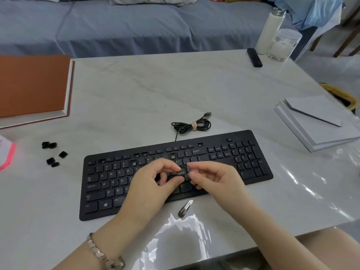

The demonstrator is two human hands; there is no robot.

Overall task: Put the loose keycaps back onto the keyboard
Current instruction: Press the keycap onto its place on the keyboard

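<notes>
left hand (155, 178) and right hand (212, 178) both pinch small black plastic keycap (181, 173) | above middle of flat black keyboard (109, 184) | judgement: keep legend upright, seat level, press straight down

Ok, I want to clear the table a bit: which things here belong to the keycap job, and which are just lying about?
Job:
keyboard
held keycap, pinched by left hand and right hand
loose keycaps off to the left

Lying about:
hair clip, untouched
white bottle
clear jar
orange-topped box
grey boards
</notes>
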